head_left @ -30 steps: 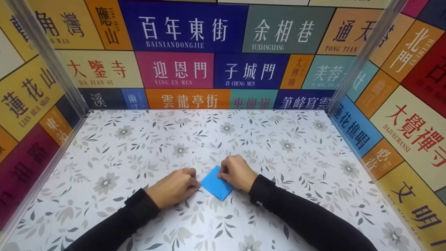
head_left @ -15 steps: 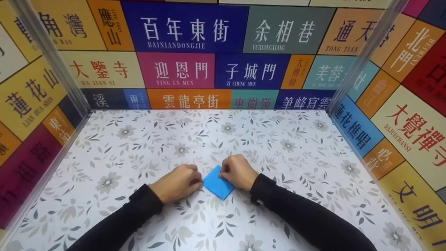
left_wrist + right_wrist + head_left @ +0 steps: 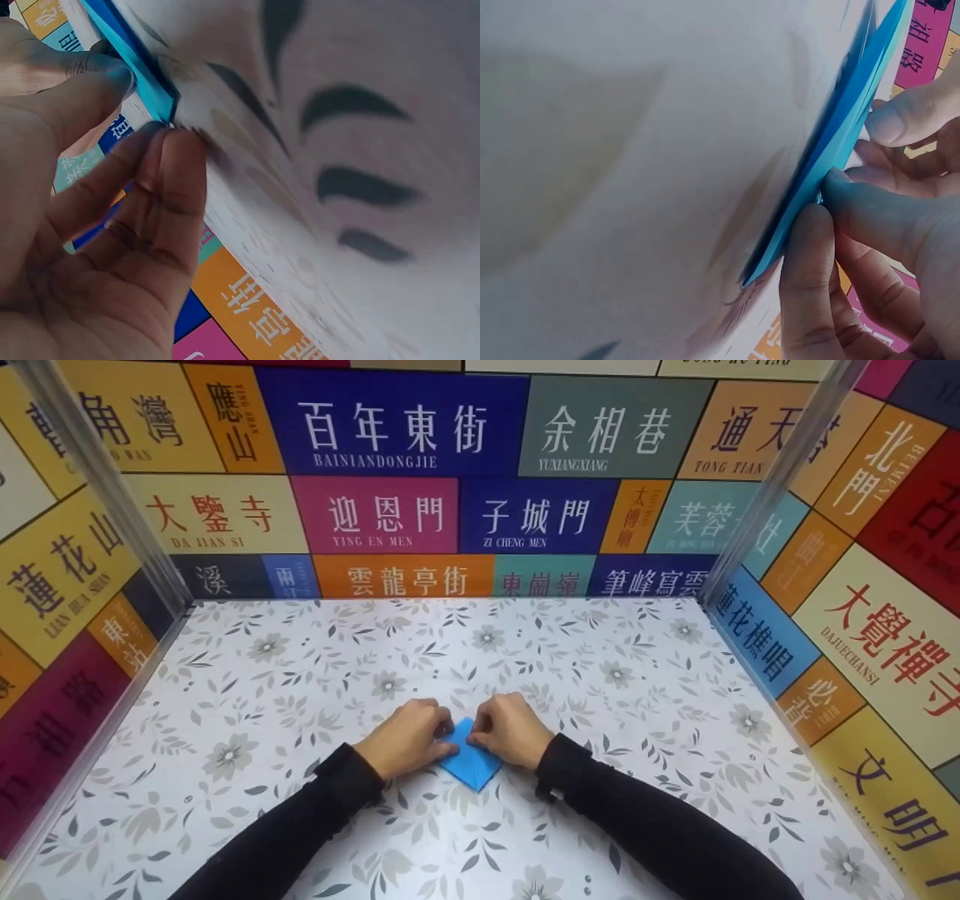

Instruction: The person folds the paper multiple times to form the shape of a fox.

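A small blue folded paper [image 3: 475, 774] lies diamond-shaped on the table, a crease running to its near corner. My right hand [image 3: 514, 730] pinches its upper right edge between thumb and finger; the right wrist view shows the layered paper [image 3: 832, 154] at those fingertips. On the opposite side, my left hand [image 3: 409, 739] has its thumb on the paper and its curled fingers at the left corner. In the left wrist view the corner of the paper [image 3: 154, 86] sits between thumb and fingertips. Both hands partly cover the paper's far half.
The white tabletop [image 3: 315, 660] has a grey leaf and flower print. A colourful back wall [image 3: 397, 420] with printed signs rises behind it. Similar side panels [image 3: 67, 562] stand at left and right, with clear strips along the corners.
My left hand has moved right and slightly away from me, from beside the paper onto its left side. The right hand keeps its hold, and the paper lies almost where it was.
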A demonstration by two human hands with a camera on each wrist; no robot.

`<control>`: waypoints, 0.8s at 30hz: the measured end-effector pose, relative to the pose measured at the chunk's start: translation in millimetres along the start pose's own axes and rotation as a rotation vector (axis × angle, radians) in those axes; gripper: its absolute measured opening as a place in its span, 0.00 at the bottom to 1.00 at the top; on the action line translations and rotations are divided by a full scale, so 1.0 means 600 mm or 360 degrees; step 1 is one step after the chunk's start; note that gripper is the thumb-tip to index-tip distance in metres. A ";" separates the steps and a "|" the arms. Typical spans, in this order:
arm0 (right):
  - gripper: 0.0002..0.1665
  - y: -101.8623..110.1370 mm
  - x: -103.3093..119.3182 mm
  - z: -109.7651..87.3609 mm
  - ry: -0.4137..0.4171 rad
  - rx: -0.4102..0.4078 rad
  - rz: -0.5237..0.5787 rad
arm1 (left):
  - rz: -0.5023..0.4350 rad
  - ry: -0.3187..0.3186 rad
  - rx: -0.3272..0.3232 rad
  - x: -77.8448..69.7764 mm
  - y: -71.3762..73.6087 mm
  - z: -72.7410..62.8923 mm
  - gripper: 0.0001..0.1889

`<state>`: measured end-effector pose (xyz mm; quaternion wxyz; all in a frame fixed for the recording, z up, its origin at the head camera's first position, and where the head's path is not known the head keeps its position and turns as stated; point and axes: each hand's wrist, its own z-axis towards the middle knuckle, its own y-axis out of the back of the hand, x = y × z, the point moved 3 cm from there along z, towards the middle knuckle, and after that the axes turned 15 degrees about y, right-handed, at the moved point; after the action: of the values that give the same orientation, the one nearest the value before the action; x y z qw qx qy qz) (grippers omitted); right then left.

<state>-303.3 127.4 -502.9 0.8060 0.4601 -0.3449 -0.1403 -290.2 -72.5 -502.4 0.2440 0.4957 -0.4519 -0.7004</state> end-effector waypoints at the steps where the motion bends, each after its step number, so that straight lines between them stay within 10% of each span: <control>1: 0.10 0.000 0.000 0.000 0.0002 -0.0005 0.0005 | -0.0009 0.0019 0.0000 -0.001 -0.002 0.003 0.15; 24: 0.08 0.001 -0.010 -0.001 -0.0034 -0.0029 0.0103 | -0.0170 0.0155 0.0013 -0.006 -0.019 0.027 0.28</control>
<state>-307.2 131.2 -505.0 0.8106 0.4399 -0.3668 -0.1221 -302.4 -57.8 -508.8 0.2259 0.5534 -0.4154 -0.6856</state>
